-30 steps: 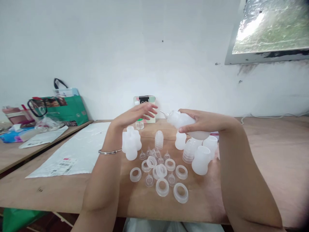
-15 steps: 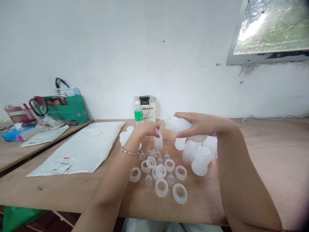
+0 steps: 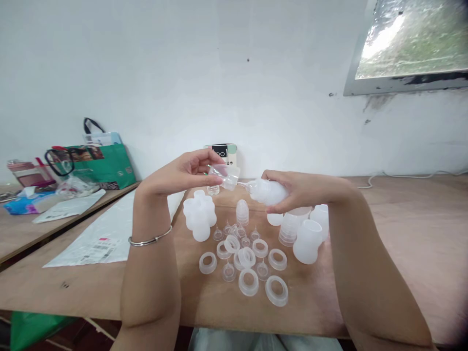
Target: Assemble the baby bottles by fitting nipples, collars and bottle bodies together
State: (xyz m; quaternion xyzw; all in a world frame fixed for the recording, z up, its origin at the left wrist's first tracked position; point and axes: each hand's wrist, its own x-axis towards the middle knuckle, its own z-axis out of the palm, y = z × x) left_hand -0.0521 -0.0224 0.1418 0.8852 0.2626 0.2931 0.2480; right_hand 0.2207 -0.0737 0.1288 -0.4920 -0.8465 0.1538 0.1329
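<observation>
My right hand (image 3: 292, 190) is closed round a small milky-white feeding bottle (image 3: 268, 192), tilted on its side. A clear nipple with a long thin tip (image 3: 247, 186) points left from its mouth. Between the thumb and fingers of my left hand (image 3: 190, 170) is a clear plastic cap (image 3: 229, 177), its open end near the nipple's tip. Below lie several translucent collar rings (image 3: 277, 291) and clear nipples (image 3: 228, 272). A short stack of clear caps (image 3: 242, 213) stands behind them. White bottles (image 3: 307, 242) stand by my right forearm, and more white bottles (image 3: 199, 214) cluster on the left.
A white plastic mailing bag (image 3: 91, 234) lies flat on the wooden table (image 3: 398, 253) at left. Against the wall stands a paper bag (image 3: 230, 153), partly hidden by my left hand. A green bag (image 3: 117, 165) and tissue pack (image 3: 27, 201) sit far left. A white cable (image 3: 402, 176) runs along the back.
My left hand has picked up a clear cap from the stack, lifting it up and left to face the nipple. My right hand has stayed nearly in place with the bottle.
</observation>
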